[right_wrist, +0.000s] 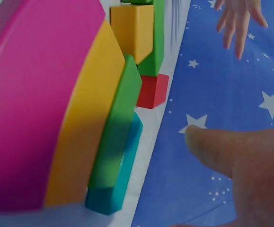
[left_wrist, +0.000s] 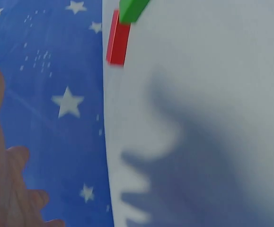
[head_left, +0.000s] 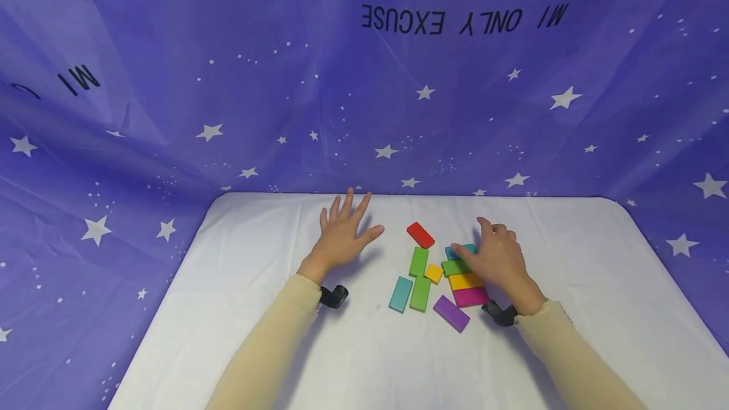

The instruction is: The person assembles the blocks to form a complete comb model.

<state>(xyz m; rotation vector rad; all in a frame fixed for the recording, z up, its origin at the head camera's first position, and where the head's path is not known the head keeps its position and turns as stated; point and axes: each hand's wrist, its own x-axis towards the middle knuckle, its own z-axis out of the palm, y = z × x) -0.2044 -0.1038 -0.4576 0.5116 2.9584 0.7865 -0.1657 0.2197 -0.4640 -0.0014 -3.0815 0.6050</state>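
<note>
My left hand (head_left: 340, 239) is held over the table with fingers spread and nothing in it; its shadow falls on the cloth in the left wrist view. My right hand (head_left: 501, 258) hovers beside a row of blocks side by side: a teal block (head_left: 460, 250), a green block (head_left: 457, 267), a yellow block (head_left: 466, 281) and a magenta block (head_left: 471, 297). Its thumb (right_wrist: 212, 146) is stretched out and overlaps the teal block in the head view. Between the hands lie a red block (head_left: 421, 235), two green blocks (head_left: 419, 262), and a small yellow block (head_left: 434, 273).
Nearer the front lie another teal block (head_left: 401, 295) and a purple block (head_left: 452, 314). A white cloth (head_left: 256, 334) covers the table. Behind its far edge hangs a purple curtain (head_left: 342, 112) with stars and lettering. Both wrists wear black camera mounts (head_left: 335, 297).
</note>
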